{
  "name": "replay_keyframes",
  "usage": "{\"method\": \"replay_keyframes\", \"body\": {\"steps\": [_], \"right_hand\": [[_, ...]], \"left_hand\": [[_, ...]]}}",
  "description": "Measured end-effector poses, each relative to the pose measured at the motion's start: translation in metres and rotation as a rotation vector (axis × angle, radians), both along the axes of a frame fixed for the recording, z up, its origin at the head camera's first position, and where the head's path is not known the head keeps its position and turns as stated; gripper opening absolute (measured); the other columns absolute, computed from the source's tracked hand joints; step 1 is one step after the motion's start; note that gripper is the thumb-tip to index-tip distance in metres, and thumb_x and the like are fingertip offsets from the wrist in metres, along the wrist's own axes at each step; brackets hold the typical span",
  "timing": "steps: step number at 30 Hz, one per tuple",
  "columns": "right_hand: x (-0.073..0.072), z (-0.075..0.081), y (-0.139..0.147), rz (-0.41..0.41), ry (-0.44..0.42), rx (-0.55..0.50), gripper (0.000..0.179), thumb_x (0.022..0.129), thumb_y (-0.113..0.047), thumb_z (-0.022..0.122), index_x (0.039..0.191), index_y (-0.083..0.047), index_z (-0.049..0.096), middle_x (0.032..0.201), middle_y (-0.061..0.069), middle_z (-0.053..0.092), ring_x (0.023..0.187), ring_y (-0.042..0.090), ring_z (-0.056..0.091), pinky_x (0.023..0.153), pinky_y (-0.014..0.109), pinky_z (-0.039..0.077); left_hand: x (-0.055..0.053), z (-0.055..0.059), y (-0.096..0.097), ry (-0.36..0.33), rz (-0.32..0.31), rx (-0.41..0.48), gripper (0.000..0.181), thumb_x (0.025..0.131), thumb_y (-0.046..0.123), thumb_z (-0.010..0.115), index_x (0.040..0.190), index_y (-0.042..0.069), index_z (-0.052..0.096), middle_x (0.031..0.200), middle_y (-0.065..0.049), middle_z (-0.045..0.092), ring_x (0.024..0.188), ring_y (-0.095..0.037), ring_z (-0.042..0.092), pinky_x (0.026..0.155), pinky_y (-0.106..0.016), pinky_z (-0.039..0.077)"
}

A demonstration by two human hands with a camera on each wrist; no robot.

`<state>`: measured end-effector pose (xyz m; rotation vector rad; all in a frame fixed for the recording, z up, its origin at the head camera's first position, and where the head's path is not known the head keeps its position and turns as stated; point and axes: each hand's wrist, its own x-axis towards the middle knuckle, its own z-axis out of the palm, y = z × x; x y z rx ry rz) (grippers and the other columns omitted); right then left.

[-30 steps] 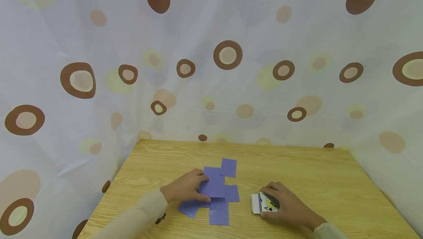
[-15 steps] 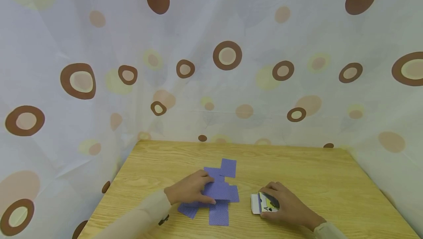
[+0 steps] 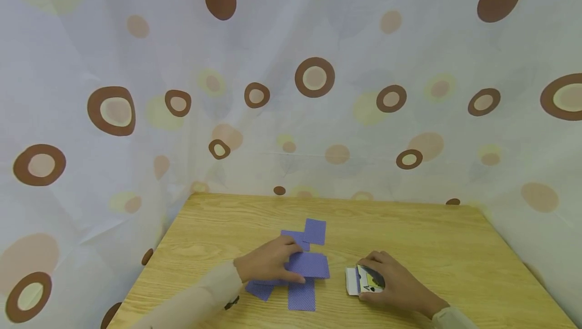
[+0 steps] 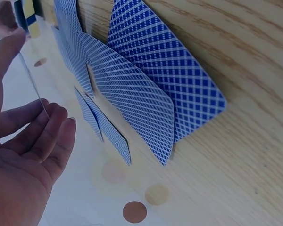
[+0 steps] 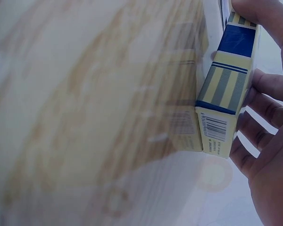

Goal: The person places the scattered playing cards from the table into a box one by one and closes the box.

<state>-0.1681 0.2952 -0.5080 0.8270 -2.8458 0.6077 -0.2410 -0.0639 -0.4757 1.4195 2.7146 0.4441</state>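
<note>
My left hand pinches a blue-backed playing card between thumb and fingers, just above other cards. From the left wrist, that card shows only as a thin edge spanning thumb to fingers. Beneath and around it lie several blue-checked playing cards, face down and overlapping. On the right, my right hand grips a card box with striped sides and a barcode end. Its white flap points left, toward the loose cards. An ace of spades shows face up at the box; how far it sits inside is unclear.
The wooden table carries everything. One card lies farthest back, overlapping another card. A dotted curtain hangs behind the table and along both sides.
My left hand has slid right with its card, which now covers the card at the right of the spread. My right hand and the card box have stayed in place.
</note>
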Motion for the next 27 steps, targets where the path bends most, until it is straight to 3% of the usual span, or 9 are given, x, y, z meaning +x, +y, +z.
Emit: {"method": "replay_keyframes", "body": {"steps": [8, 20, 27], "right_hand": [[0.000, -0.002, 0.001, 0.001, 0.006, -0.004, 0.072, 0.084, -0.068, 0.074, 0.131, -0.014, 0.068, 0.120, -0.014, 0.056, 0.105, 0.006, 0.050, 0.087, 0.036, 0.053], [0.001, -0.002, 0.001, -0.003, 0.005, -0.005, 0.071, 0.084, -0.067, 0.074, 0.131, -0.014, 0.068, 0.120, -0.013, 0.056, 0.106, 0.007, 0.051, 0.087, 0.038, 0.053], [0.000, -0.001, 0.000, -0.006, -0.003, 0.000, 0.071, 0.084, -0.068, 0.073, 0.131, -0.015, 0.067, 0.120, -0.014, 0.055, 0.106, 0.007, 0.050, 0.088, 0.037, 0.053]], "left_hand": [[0.002, 0.003, 0.006, 0.014, -0.026, 0.010, 0.077, 0.088, 0.064, 0.072, 0.136, 0.005, 0.064, 0.123, -0.001, 0.061, 0.101, -0.005, 0.055, 0.085, -0.019, 0.049], [0.004, 0.002, 0.020, 0.018, -0.026, -0.005, 0.077, 0.088, 0.067, 0.069, 0.136, 0.007, 0.064, 0.133, -0.004, 0.060, 0.123, -0.016, 0.057, 0.100, -0.026, 0.049], [0.006, 0.003, 0.026, 0.003, -0.031, -0.007, 0.077, 0.088, 0.067, 0.069, 0.138, 0.009, 0.063, 0.132, -0.001, 0.059, 0.121, -0.012, 0.056, 0.099, -0.024, 0.048]]}}
